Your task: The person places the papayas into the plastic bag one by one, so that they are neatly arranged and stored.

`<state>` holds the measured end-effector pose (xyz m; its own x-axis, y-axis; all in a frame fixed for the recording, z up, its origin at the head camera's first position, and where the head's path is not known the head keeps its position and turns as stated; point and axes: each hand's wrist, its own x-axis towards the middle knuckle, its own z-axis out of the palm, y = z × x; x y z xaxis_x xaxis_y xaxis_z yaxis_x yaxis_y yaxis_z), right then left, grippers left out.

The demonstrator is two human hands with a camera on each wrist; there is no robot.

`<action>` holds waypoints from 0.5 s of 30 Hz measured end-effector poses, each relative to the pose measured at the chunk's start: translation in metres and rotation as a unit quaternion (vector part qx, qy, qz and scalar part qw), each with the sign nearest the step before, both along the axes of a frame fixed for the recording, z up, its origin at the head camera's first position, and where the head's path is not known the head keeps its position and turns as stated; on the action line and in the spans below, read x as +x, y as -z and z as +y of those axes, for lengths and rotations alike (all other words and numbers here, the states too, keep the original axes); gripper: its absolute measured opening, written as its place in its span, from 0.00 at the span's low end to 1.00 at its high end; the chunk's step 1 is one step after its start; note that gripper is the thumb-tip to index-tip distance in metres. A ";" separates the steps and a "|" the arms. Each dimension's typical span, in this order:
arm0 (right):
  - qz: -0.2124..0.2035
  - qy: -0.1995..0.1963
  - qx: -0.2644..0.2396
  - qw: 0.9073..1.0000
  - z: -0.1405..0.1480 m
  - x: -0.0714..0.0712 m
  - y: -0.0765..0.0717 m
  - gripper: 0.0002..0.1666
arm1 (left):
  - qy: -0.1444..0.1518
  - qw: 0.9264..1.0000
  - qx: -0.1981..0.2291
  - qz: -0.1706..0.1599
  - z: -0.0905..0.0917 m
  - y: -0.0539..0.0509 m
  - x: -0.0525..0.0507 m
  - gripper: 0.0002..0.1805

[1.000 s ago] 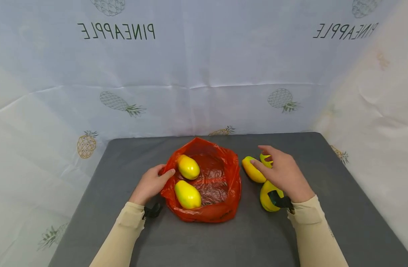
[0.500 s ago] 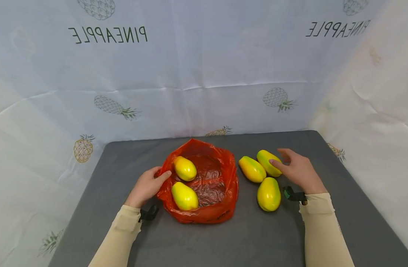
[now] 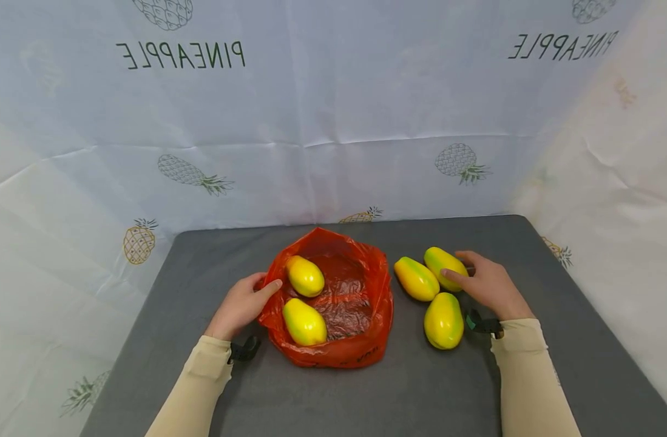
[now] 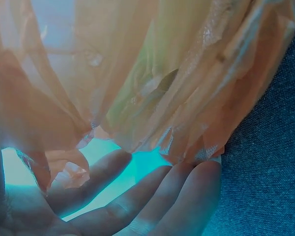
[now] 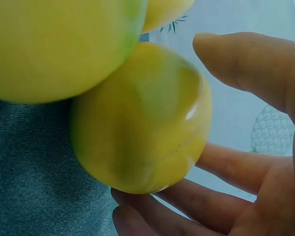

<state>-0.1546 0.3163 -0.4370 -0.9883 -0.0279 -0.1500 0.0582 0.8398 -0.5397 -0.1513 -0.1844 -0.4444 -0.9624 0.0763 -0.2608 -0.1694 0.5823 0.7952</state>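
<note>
My left hand (image 3: 241, 308) holds the left rim of a red plastic bag (image 3: 344, 354), thumb over the inside and fingers outside. Two yellow-green papayas lie inside: one papaya (image 3: 306, 277) at the back left, another papaya (image 3: 304, 322) in front. My right hand (image 3: 493, 286) is at the right side of the far-right papaya (image 3: 441, 264). In the right wrist view, fingers reach behind and under this papaya (image 5: 142, 128), while the thumb stands apart from it. Thin bag plastic (image 4: 123, 73) fills much of the left wrist view, with fingers under its edge.
Two more papayas lie close by, one papaya (image 3: 417, 280) to the left and one papaya (image 3: 444, 321) in front. The dark grey table (image 3: 366, 403) ends at the back against a white curtain (image 3: 257, 109) printed with pineapples.
My right hand has moved right, off the top of the papayas, then closer around the far-right one. The left hand stays at the bag's rim.
</note>
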 end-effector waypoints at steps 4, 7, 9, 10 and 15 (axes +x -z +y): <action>-0.003 0.000 0.005 1.000 0.001 -0.001 0.003 0.58 | -0.002 1.000 -0.005 -0.002 0.000 0.000 0.000 0.31; -0.006 -0.001 0.007 1.000 0.001 -0.002 0.004 0.58 | -0.004 1.000 -0.008 -0.003 0.000 0.000 -0.001 0.31; -0.006 -0.001 0.008 1.000 0.001 -0.002 0.004 0.58 | -0.006 1.000 -0.006 -0.003 0.000 0.000 -0.001 0.31; -0.006 -0.001 0.009 1.000 0.000 -0.003 0.004 0.58 | -0.007 1.000 -0.006 -0.004 0.000 0.000 -0.001 0.31; -0.004 0.001 0.010 1.000 0.000 -0.003 0.004 0.57 | -0.010 1.000 -0.002 -0.007 0.001 -0.001 -0.001 0.30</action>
